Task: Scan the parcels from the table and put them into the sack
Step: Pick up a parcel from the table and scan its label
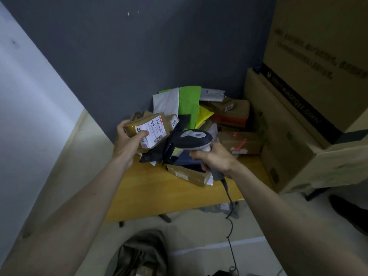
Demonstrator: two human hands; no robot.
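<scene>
My left hand (127,139) grips a small brown taped parcel (153,128) with a white shipping label, held above the left part of the wooden table (151,192). My thumb lies on the label. My right hand (214,159) holds the handle of a grey and dark barcode scanner (194,139), whose head points left towards the parcel's label. A pile of parcels (201,120), brown boxes and green, yellow, white and black mailers, lies at the back of the table. The grey sack (142,253) lies open on the floor at the bottom.
Large cardboard boxes (310,116) are stacked at the right, against the table. The scanner's cable (231,232) hangs down to the floor. A dark wall stands behind the table and a white wall on the left. A dark shoe (350,214) shows at the right edge.
</scene>
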